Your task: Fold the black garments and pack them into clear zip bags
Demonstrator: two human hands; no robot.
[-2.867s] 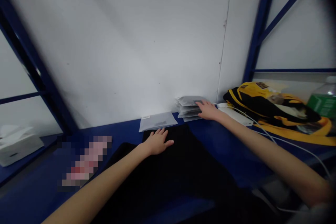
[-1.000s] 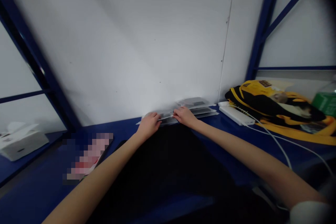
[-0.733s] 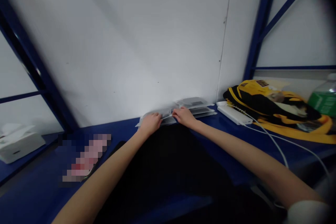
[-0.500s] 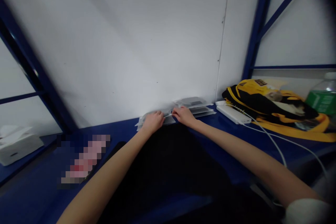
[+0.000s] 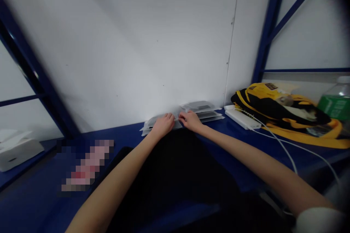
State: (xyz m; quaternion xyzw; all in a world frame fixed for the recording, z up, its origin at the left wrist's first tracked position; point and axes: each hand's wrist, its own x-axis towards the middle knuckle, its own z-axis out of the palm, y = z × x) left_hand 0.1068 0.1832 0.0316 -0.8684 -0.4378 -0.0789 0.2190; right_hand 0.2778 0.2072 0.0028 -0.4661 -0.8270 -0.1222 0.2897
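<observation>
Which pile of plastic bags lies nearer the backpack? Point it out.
The right pile, behind the right hand, is nearer the backpack; the other pile lies farther left, by the left hand.

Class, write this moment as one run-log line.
left hand: at left pouches; right hand: beside it; grips: unclear; right pouches: stacked; white block: beside yellow-black bag

Frosted translucent packet (image 5: 154,121), edge between both hands: left hand (image 5: 164,123) over it, right hand (image 5: 190,121) pinching. Loose stack of similar packets (image 5: 201,107) just behind right hand.
</observation>
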